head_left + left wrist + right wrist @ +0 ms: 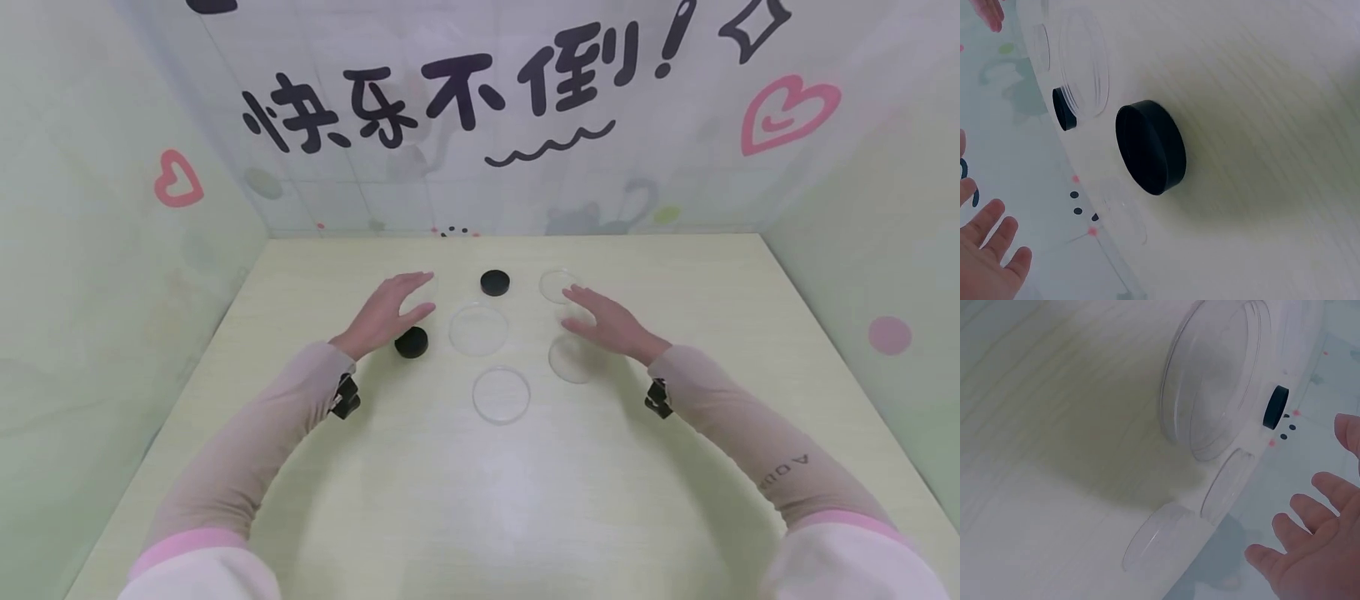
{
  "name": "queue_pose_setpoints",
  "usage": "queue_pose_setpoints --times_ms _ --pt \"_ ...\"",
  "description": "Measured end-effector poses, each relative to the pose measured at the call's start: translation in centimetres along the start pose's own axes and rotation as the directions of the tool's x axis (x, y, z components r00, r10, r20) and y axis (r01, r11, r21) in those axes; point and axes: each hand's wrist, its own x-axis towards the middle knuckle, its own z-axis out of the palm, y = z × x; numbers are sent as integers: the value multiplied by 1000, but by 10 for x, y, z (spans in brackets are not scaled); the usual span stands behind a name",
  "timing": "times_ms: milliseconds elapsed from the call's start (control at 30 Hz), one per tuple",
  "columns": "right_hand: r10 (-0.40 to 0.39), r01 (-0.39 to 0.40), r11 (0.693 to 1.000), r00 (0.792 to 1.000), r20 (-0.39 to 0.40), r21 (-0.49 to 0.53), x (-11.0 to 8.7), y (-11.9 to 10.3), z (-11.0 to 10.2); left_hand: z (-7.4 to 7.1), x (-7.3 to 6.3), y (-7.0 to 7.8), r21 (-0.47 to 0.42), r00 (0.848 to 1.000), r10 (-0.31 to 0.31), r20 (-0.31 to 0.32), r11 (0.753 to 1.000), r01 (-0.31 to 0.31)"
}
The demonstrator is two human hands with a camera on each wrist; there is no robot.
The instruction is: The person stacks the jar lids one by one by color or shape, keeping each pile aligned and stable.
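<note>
My left hand point(384, 315) hovers at the left of a group of small round pieces, fingers spread and holding nothing. Close below it sits a black cap point(412, 343), whose hollow side shows as a dark recess in the left wrist view point(1150, 147). Opposite, my right hand point(613, 322) is held with thumb and fingers apart, also holding nothing. Its fingertips overlap a clear shallow dish point(551, 287), and another clear dish point(573, 360) lies just under it. Between the hands are a second black cap point(495, 283) and clear dishes point(478, 330), point(502, 396). A faint clear disc point(1125, 212) is partly hidden behind my left hand.
The pieces lie on a pale wood-grain table point(480, 500). A printed backdrop point(450, 183) with large characters rises behind its far edge. Pale side walls point(97, 292) with pink hearts and dots enclose the left and right.
</note>
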Motion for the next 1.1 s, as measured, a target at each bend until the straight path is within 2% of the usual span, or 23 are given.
queue_pose_setpoints --times_ms 167,267,567,733,900,1100 --pt "-34 34 999 999 -24 5 3 -6 11 12 -3 8 -40 998 10 55 999 -7" --pt "-51 52 998 998 -36 34 6 -11 16 22 -5 13 -70 994 -14 106 997 21" --pt "-106 112 981 993 -44 158 14 -27 39 56 -14 25 -104 966 0 260 994 28" --pt "-138 135 975 990 3 179 19 -34 52 66 -13 33 -106 956 0 293 994 33" --pt "-195 181 964 979 57 197 23 -39 59 70 -10 36 -109 950 30 310 994 4" --pt "-217 197 970 965 146 141 26 -45 60 74 -7 36 -133 943 38 332 991 7"
